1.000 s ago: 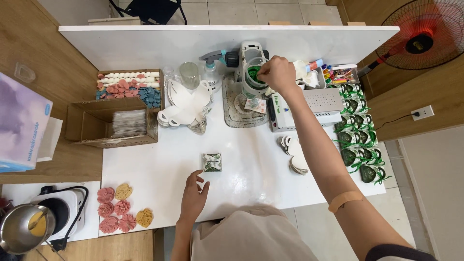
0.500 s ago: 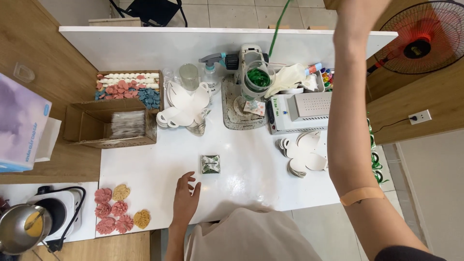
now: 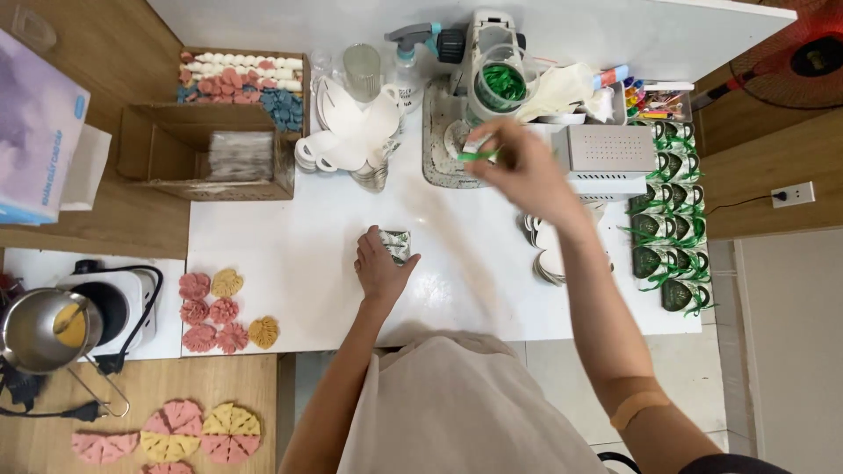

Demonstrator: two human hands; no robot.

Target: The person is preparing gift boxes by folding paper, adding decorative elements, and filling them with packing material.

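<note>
Glossy white table top, shiny foil, matt card

The smooth white laminate table (image 3: 290, 254) gleams faintly; the small crinkled foil-wrapped packet (image 3: 396, 245) glints; the brown cardboard box (image 3: 158, 149) looks matt and rough; the round steel pot (image 3: 35, 329) shines; the thin green ribbon strip (image 3: 479, 155) is glossy.

On the white surface (image 3: 290, 263), the left hand (image 3: 379, 268) rests on a small green-patterned packet (image 3: 395, 244), fingers touching its edge. The right hand (image 3: 524, 165) pinches a short green ribbon strip (image 3: 477, 155) just below the ribbon dispenser (image 3: 499, 83). Green wrapped pieces (image 3: 667, 228) line the right edge; pink and yellow flower shapes (image 3: 221, 312) lie left.
</note>
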